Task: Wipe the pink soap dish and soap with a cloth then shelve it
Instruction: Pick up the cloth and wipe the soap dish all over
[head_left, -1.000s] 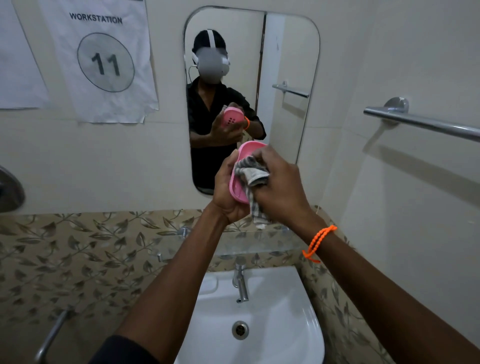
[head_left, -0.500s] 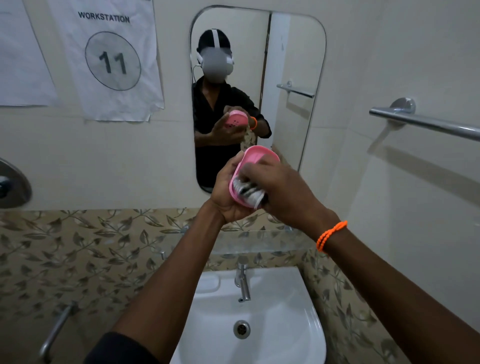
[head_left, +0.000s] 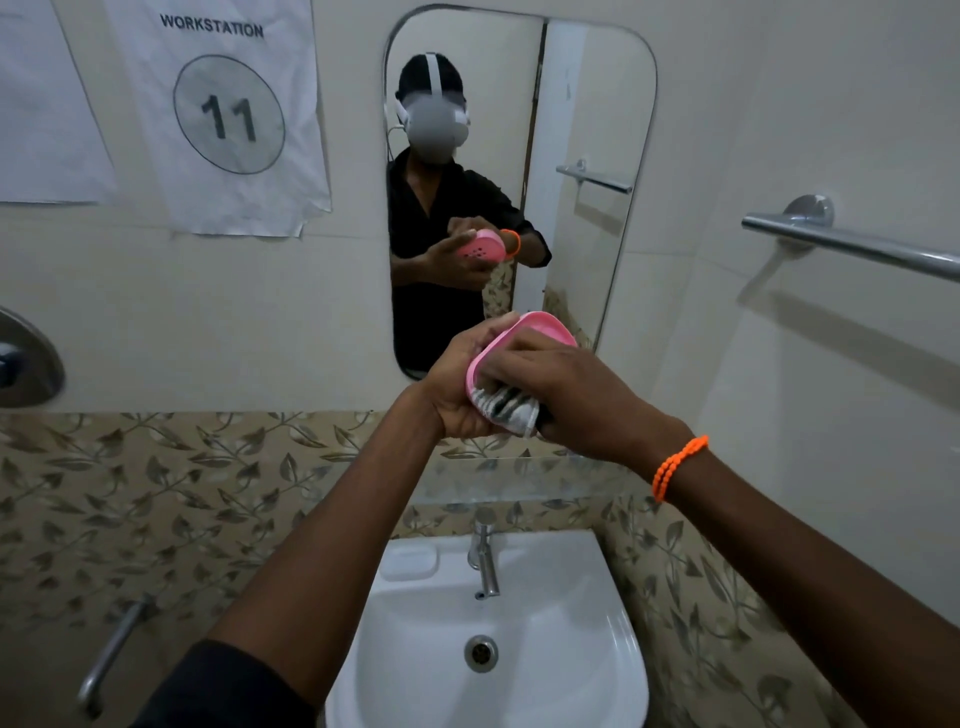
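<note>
The pink soap dish (head_left: 535, 332) is held up in front of the mirror (head_left: 519, 104), above the white basin (head_left: 519, 649), tilted on edge with its hollow facing the person. Inside that hollow sits a bunched grey-and-white checked cloth (head_left: 506, 410), pressed in by the right hand (head_left: 566, 395), whose fingers curl over the cloth and grip it. The left hand (head_left: 452, 379) clasps the dish from behind, fingers wrapped round its far left rim. Whether soap lies in the dish cannot be told; the cloth and fingers cover it. The dish is smooth plastic, an oval with rounded corners; its reflection shows small holes in the base. An orange beaded band (head_left: 678, 465) circles the right wrist. The basin is glossy, with a chrome tap (head_left: 485, 561) and a round drain (head_left: 480, 652).
</note>
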